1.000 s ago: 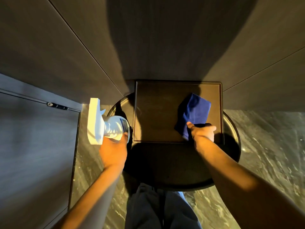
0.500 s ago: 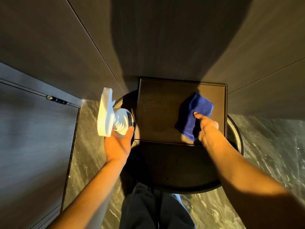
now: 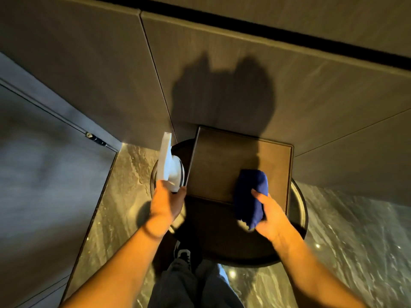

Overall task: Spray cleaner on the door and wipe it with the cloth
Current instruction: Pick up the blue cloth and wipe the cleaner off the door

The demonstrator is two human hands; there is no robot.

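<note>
So we've now lifted the bunched dark blue cloth (image 3: 250, 196) off the square wooden tray's (image 3: 213, 161) near right corner, right hand (image 3: 268, 213) clenched around it. Left hand (image 3: 165, 204) still grips the white plastic spray bottle (image 3: 169, 168) over the round dark desk's (image 3: 300, 210) left edge. Both tools collected; spraying the grey door (image 3: 44, 174) likely comes next.

Both forearms are bare to the elbow, a thin dark band (image 3: 153, 234) circling the left wrist; loose grey-blue trousers (image 3: 191, 285) fall over a dark shoe with white markings (image 3: 183, 255).
</note>
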